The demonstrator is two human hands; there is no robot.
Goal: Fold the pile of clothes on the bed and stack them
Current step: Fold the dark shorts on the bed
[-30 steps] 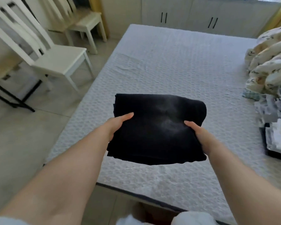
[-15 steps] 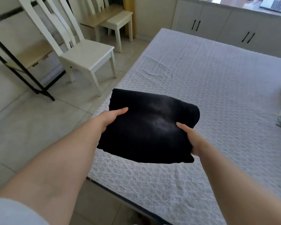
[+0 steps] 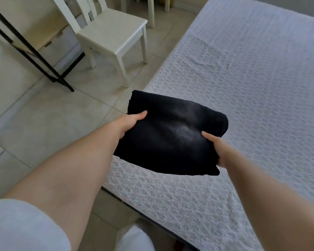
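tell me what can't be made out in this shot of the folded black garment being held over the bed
- Head view: the fingers of the left hand and right hand are hidden under the black garment; only thumbs show in each grip.
- What kind of garment it is: folded, too dark to tell.
- The bed runs off the right and top edges; no stack or pile is in frame.
- The chair back is cut off at the top.

Folded garment [image 3: 170,140]: matt black cloth, faintly worn grey at centre. Bed [image 3: 252,87]: white quilted cover, pebbly textured. Chair [image 3: 112,33], upper left: smooth cream-painted wood; floor [image 3: 43,120]: lightly glossy tile.
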